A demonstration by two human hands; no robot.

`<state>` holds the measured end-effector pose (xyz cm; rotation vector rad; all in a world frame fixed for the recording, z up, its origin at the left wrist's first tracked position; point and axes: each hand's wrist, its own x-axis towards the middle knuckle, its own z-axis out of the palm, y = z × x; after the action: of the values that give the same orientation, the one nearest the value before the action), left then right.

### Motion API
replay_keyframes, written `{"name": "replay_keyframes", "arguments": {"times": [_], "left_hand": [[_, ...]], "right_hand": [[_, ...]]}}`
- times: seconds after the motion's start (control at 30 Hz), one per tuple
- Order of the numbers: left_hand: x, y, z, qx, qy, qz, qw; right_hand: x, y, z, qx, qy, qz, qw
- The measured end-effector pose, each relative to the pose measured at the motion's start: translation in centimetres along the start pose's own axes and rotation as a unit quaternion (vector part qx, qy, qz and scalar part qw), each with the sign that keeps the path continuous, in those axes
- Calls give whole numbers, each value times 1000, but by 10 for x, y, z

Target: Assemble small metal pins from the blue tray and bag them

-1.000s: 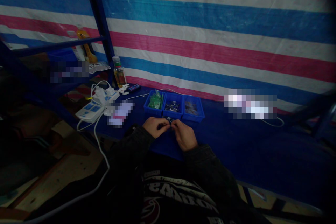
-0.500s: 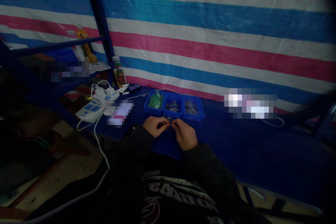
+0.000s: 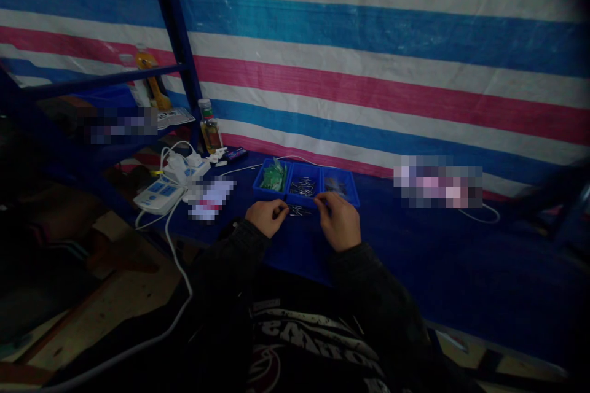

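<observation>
My left hand (image 3: 266, 218) is closed in a pinch, its fingertips beside a small pile of dark screws or nails (image 3: 299, 210) lying on the blue table. Whatever sits between those fingertips is too small to make out. To the right of the pile, my right hand (image 3: 340, 221) is pinched too, near the front edge of the bins; its contents are hidden. Just beyond stand three joined blue bins: one with green plastic pieces (image 3: 274, 177), a middle one with metal screws or nails (image 3: 303, 186), and one with small brownish parts (image 3: 334, 185), partly behind my right hand.
On the left lie a phone (image 3: 211, 199) with a blurred screen and a white power strip (image 3: 159, 193) with cables. A bottle (image 3: 211, 129) stands by the blue frame post. A blurred bright object (image 3: 437, 183) is at the right, before the striped sheet (image 3: 369, 86).
My hands, whose fingertips met over the pile before, have parted. The right one moved right and towards the bins, the left slightly left, so the pile shows more fully.
</observation>
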<state>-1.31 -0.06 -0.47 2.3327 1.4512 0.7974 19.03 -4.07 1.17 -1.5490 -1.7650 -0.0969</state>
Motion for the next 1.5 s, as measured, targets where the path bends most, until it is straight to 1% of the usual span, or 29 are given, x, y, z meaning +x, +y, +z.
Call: {"name": "replay_keyframes", "arguments": {"times": [0.07,0.17,0.23,0.3,0.4,0.5,0.67,0.83,1.03,1.2,1.3,1.4,1.5], "left_hand": [[1,-1,0,23,-12,-13,1000],[1,-1,0,36,-47,-28,998],[1,1,0,40,-66,-36,996],[2,3,0,45,-76,-42,995],[2,5,1,61,-78,-49,994],[3,4,2,77,-77,-41,993],[2,2,3,84,-86,-32,992],[1,5,0,71,-98,-15,992],[0,7,-4,8,-105,36,994],[-1,4,0,-31,-93,63,993],[-1,5,-1,-43,-95,80,991],[-1,7,-4,-51,-102,90,989],[0,7,-5,-62,-114,103,986]], "right_hand": [[13,1,-2,-16,15,17,1000],[22,3,1,-41,-1,47,998],[17,5,5,-44,-8,55,997],[5,5,9,-40,-19,55,997],[-14,1,15,-42,-69,35,996],[-27,-4,20,-42,-111,7,993],[-32,-7,23,-30,-139,-10,990],[-32,-6,23,-30,-163,-15,986],[-33,-4,24,-8,-154,-56,986],[-33,-1,26,6,-152,-65,986],[-34,-3,25,16,-147,-68,987],[-34,-6,23,35,-132,-65,989],[-35,-8,22,57,-98,-57,992]]}}
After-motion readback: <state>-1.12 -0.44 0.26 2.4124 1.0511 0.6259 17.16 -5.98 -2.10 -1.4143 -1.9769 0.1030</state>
